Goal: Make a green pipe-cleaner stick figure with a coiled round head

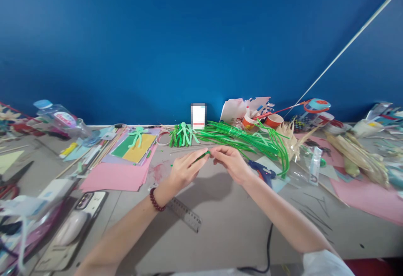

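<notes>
- Landmark: bundle of green stems [258,145], long and thin, lying loose along the back of the tabletop [220,234].
- Item in hand: green piece [208,153], small, mostly hidden by fingers; located in front of the bundle's left part, raised above the tabletop.
- Left hand [188,166]: in front of the bundle and to its left; grip closed on the green piece, thumb and fingers pinching it. Dark red bead bracelet [156,199] at the wrist.
- Right hand [231,162]: in front of the bundle; thumb and fingertips drawn together at the green piece's right end. Whether this grip closes on the piece cannot be told.
- Handling, by judgement: very light, probably soft and bendable; little risk of slipping, though a hard squeeze could flatten or kink it. Best held by a fingertip pinch close to the end, the other end left free.
- Green figures [183,130]: a small group, just beside the bundle's left end; limbs thin, likely pliable.
- Single green figure [137,136]: well left of the bundle, lying on coloured sheets [140,150].
- Glue gun [262,172]: dark blue, just in front of the bundle's right part.
- Ruler [188,217]: metal, in front of the bundle and to its left, partly behind the left wrist.
- Paper cup [273,120]: red-orange, behind the bundle's right part.
</notes>
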